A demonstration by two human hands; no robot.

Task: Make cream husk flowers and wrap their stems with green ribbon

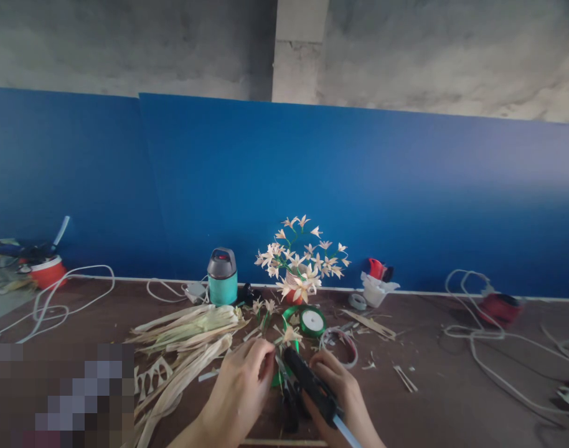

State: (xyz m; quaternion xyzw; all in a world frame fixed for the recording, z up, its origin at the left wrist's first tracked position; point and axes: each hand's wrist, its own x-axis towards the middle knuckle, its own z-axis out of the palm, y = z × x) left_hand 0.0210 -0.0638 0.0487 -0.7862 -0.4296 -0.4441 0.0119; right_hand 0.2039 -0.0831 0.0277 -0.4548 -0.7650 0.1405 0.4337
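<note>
My right hand is wrapped round a black glue gun, a pale glue stick poking out of its back end. The gun's front points toward my left hand, whose thumb and fingers are pinched together; what they hold is hidden. Just past the fingertips and the gun's front is a cream husk flower. Black-handled scissors lie beneath, between my hands. Beyond them are a spool of green ribbon and a roll of tape.
Dried corn husks spread to the left. At the back stand a teal-and-grey container, a pot of husk flowers and a white-lined cup. White cables run across the right side. A blue partition closes off the back.
</note>
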